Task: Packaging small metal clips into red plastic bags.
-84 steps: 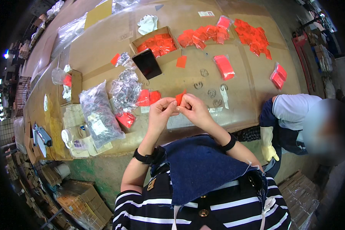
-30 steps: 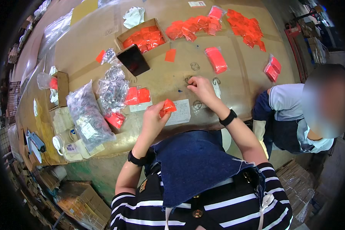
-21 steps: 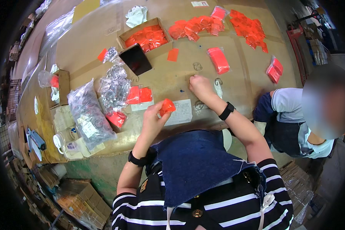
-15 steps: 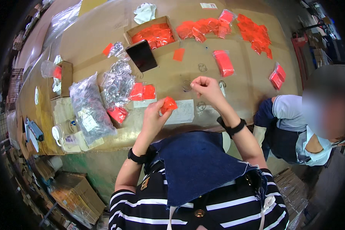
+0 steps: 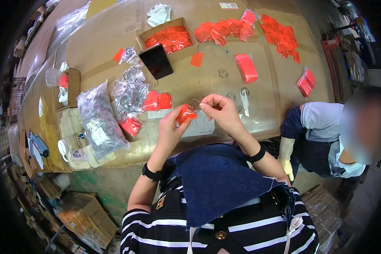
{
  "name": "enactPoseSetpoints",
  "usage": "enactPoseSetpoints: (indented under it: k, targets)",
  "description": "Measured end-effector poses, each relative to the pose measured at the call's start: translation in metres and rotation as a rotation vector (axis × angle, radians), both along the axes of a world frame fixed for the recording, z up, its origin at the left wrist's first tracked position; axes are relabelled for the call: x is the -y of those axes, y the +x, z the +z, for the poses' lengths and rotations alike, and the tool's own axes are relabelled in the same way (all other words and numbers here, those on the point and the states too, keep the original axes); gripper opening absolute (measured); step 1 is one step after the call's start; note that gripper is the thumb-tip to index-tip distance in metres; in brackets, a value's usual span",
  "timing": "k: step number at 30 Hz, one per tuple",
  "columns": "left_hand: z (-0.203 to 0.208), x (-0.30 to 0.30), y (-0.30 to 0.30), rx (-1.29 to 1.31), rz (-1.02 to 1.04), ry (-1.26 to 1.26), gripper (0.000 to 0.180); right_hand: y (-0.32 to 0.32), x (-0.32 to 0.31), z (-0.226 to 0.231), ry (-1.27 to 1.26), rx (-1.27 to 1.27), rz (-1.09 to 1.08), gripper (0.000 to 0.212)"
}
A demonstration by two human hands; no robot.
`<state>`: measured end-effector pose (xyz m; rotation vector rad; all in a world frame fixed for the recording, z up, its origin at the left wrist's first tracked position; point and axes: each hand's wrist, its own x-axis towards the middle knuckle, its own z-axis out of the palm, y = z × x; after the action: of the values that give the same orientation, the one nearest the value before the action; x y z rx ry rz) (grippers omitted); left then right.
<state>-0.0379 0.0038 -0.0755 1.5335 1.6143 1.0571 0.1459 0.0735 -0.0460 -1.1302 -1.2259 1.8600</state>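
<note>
My left hand pinches a small red plastic bag above the table's near edge. Thumb and fingers of my right hand are closed on a thin metal ring, which is at the mouth of the bag. Whether part of the ring is inside the bag, I cannot tell. Under my hands lies a printed paper sheet. Just beyond my left hand are flat red packets. A heap of shiny metal rings lies to their left, and a few loose rings lie beyond my right hand.
A cardboard box holds red packets, with a black tablet leaning on it. Red packets are piled at the far right. A full clear bag and a white-lidded jar stand left. At right is a co-worker's gloved hand.
My right hand has moved left and nearer to me, bringing the ring to the red bag. My left hand has hardly moved. The co-worker's gloved hand has come lower into view.
</note>
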Motion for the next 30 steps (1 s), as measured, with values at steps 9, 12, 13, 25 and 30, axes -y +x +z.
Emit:
enactPoseSetpoints:
  k: [9, 12, 13, 25, 30]
  targets:
    - [-0.004, 0.000, 0.000, -0.001, 0.010, 0.002, 0.040, -0.002, 0.001, 0.002, 0.043, 0.002, -0.066, 0.007]
    - [0.002, -0.002, 0.002, 0.014, 0.011, 0.019, 0.041, -0.007, 0.005, 0.003, 0.042, 0.022, -0.039, 0.007]
    - [0.004, -0.002, 0.002, 0.009, 0.011, 0.009, 0.041, -0.008, 0.007, 0.002, 0.055, 0.031, -0.030, 0.008]
    - [0.008, -0.006, 0.013, -0.063, -0.001, 0.121, 0.044, -0.008, 0.006, 0.016, 0.548, 0.423, 0.154, 0.009]
    - [0.008, -0.009, 0.015, -0.112, -0.005, 0.161, 0.040, -0.007, 0.003, 0.016, 0.748, 0.472, 0.249, 0.014]
